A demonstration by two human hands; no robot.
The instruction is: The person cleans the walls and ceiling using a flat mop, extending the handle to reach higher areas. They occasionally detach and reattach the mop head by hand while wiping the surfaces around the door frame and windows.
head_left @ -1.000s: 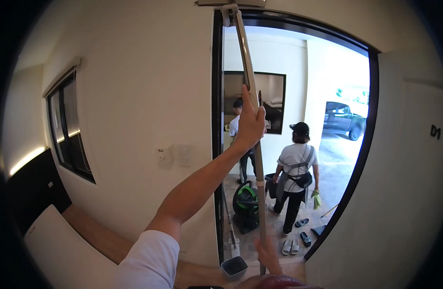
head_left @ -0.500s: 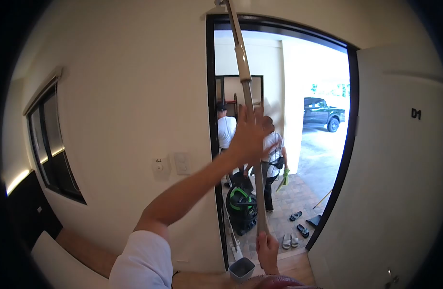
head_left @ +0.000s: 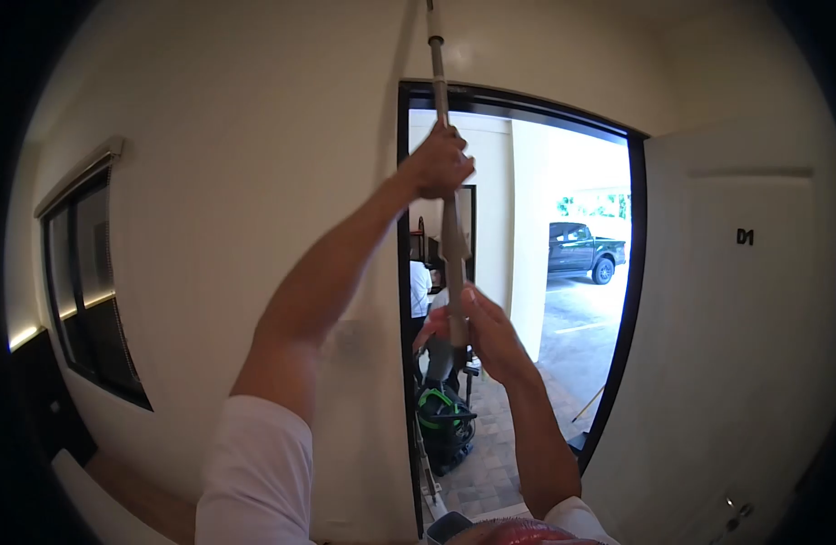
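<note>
A long grey telescopic pole stands nearly upright in front of the doorway, and its top runs out of view above. My left hand is closed round the pole near the top of the door opening, with that arm stretched up. Lower down, my right hand is round the pole close to its bottom end, thumb on the near side and fingertips showing behind it, a little blurred. What the pole carries at its top cannot be seen.
A dark door frame surrounds the opening, with a white door marked D1 swung open at right. Beyond are a black and green vacuum cleaner, people in white shirts and a parked pickup. A window is at left.
The pole has risen and both hands are higher. My right hand has come up from low in the view to mid-height. The view has tilted upward.
</note>
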